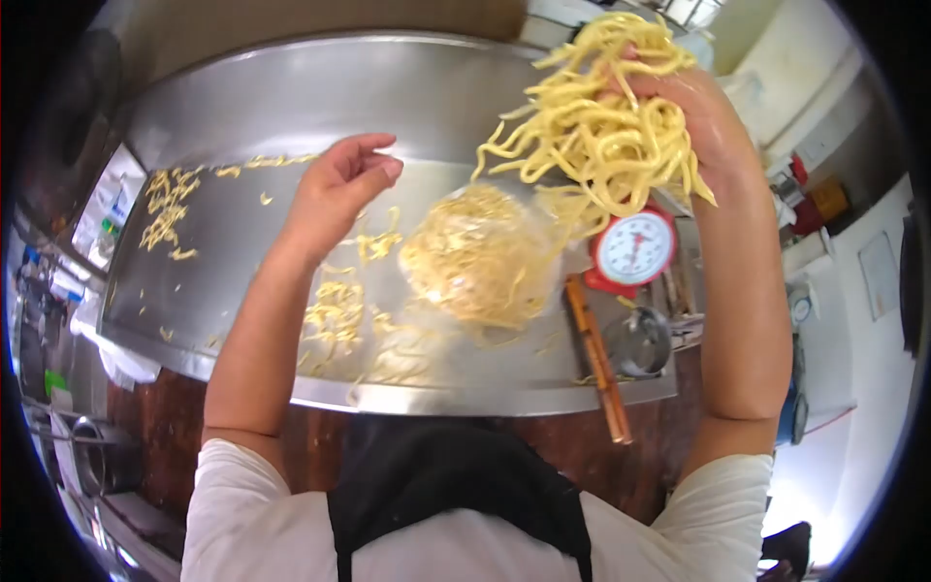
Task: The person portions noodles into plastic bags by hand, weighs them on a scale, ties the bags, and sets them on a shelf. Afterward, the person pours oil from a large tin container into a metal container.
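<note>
A large bunch of thick yellow noodles (pixel 621 136) hangs from my right hand (pixel 669 92), raised at the upper right, with its fingers partly buried in the strands. My left hand (pixel 354 177) is over the metal table, holding nothing, thumb and fingers apart. Between and below my hands lies a clear plastic bag of noodles (pixel 475 257) on the steel surface. Just below the held bunch stands a red scale (pixel 635 248) with a round white dial; the noodles hide its top.
Loose noodles (pixel 335 310) lie beside the bag, and more (pixel 170 209) at the table's far left. Wooden sticks (pixel 596 359) cross the front edge (pixel 485 400) of the steel table. A metal pot (pixel 640 341) stands right of them.
</note>
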A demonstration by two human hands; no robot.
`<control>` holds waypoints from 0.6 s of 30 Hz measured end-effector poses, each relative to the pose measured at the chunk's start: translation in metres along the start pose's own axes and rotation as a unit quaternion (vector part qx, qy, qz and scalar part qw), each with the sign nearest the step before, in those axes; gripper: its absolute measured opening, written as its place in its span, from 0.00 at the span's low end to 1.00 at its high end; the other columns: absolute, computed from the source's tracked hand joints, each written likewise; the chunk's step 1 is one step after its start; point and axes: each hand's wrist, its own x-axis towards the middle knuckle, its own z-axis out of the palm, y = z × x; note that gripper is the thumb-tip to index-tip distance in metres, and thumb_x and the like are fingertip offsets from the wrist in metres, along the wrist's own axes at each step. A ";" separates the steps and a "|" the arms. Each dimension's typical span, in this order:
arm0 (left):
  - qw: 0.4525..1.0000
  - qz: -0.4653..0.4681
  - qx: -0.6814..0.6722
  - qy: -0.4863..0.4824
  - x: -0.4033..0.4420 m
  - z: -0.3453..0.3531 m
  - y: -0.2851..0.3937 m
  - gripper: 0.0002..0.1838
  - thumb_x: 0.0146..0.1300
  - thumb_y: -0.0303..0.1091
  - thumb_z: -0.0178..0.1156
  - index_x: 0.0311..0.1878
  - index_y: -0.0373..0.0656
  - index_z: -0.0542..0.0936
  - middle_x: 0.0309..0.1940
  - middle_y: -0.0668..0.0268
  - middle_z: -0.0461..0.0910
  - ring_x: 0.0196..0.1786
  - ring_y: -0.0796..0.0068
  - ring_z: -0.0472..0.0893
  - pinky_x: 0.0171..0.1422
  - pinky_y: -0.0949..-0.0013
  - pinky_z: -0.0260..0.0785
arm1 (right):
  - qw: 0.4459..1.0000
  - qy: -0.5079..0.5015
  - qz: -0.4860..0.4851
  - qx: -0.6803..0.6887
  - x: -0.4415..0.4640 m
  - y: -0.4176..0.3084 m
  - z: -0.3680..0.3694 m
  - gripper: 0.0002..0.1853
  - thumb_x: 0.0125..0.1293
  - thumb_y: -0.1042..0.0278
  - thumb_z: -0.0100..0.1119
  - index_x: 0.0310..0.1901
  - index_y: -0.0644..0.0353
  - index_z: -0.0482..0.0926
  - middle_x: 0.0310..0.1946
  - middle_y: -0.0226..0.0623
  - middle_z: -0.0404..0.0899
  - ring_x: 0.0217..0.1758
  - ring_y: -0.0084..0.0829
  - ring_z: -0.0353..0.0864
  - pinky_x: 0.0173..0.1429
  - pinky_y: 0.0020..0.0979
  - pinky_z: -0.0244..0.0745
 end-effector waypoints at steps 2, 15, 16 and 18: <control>1.000 0.020 -0.011 -0.015 0.030 0.041 0.036 0.23 0.63 0.41 0.58 0.58 0.40 0.73 0.44 0.64 0.81 0.42 0.78 0.79 0.47 0.75 0.69 | 1.000 -0.002 -0.015 0.019 -0.012 -0.021 -0.035 0.13 0.56 0.74 0.62 0.43 0.69 0.78 0.35 0.42 0.82 0.35 0.31 0.84 0.38 0.31 0.82; 0.941 0.266 0.201 -0.052 0.214 0.375 0.148 0.28 0.55 0.55 0.61 0.46 0.39 0.81 0.43 0.50 0.81 0.47 0.57 0.81 0.52 0.61 0.72 | 0.973 0.153 -0.153 0.081 -0.066 -0.159 -0.191 0.11 0.65 0.67 0.50 0.36 0.68 0.77 0.31 0.48 0.81 0.34 0.39 0.84 0.41 0.39 0.84; 0.940 0.205 0.261 -0.083 0.223 0.398 0.157 0.29 0.54 0.57 0.61 0.47 0.40 0.81 0.46 0.48 0.80 0.52 0.53 0.79 0.57 0.60 0.70 | 0.962 0.192 -0.183 0.067 -0.069 -0.162 -0.188 0.11 0.65 0.66 0.50 0.36 0.68 0.77 0.31 0.48 0.81 0.34 0.38 0.84 0.41 0.39 0.84; 0.896 0.296 0.252 -0.215 0.256 0.458 0.120 0.28 0.54 0.54 0.59 0.51 0.42 0.80 0.50 0.49 0.79 0.55 0.54 0.77 0.59 0.61 0.68 | 0.949 0.227 -0.219 0.017 -0.068 -0.168 -0.198 0.13 0.68 0.64 0.49 0.33 0.65 0.76 0.29 0.45 0.80 0.30 0.35 0.83 0.38 0.38 0.84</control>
